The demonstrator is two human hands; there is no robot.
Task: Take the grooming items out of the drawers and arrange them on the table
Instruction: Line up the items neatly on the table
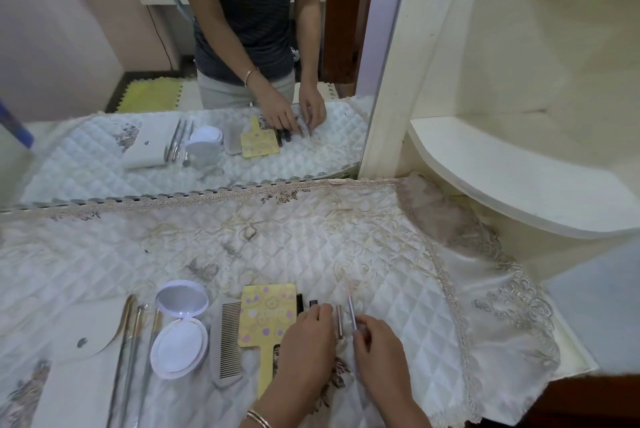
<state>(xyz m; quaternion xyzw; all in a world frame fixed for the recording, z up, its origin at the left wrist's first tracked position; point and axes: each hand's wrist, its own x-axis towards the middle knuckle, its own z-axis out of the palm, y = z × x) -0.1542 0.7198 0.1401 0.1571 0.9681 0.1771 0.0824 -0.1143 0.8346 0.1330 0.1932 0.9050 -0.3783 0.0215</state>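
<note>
The right hand [372, 341] pinched a thin pink wand [350, 306] by its near end; the left hand [306, 341] lay flat, holding nothing visible, beside the small tube [339, 320] on the table [311, 237]. Best laid parallel beside the tube, spaced evenly

I log both forearms entering from the lower edge. Left hand [306, 341] lies palm down, fingers curled forward and pressed low, a bangle on its wrist. Right hand [377, 346] sits just beside it, thumb and forefinger pinched together, other fingers tucked.
</note>
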